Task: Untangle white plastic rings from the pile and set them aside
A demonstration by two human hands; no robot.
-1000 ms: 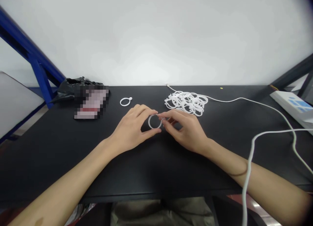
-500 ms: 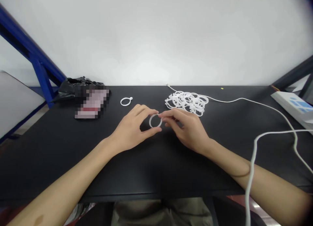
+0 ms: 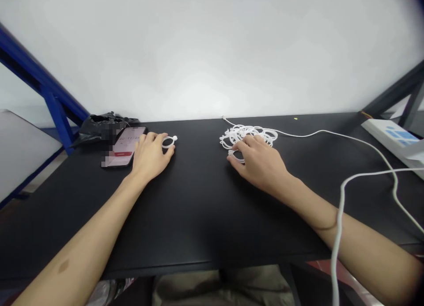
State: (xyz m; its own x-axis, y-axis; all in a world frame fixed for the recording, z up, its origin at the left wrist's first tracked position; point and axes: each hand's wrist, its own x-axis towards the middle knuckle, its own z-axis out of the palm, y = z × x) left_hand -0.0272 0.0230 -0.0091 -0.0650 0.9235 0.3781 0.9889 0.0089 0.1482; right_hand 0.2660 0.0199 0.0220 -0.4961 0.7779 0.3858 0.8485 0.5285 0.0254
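At the left of the black table, my left hand (image 3: 150, 153) has its thumb and fingertips around the edge of a thin white ring (image 3: 168, 146) with a small round knob. Only one ring can be made out there; part of it is hidden by the fingers. My right hand (image 3: 260, 160) reaches over the near side of a tangled pile of white rings (image 3: 247, 131). Its fingers are apart, and between thumb and forefinger lies a single knobbed ring (image 3: 237, 155) at the pile's edge. The fingertips on the pile are partly hidden.
A phone (image 3: 127, 142) lies by my left hand, with a crumpled black bag (image 3: 99, 125) behind it. White cable (image 3: 323, 131) runs from the pile to the right and loops across my right forearm. A white box (image 3: 394, 136) stands at the right edge.
My hands have parted from the middle, where they held one white ring together. The left has moved left to where a ring lay; the right has moved to the pile.
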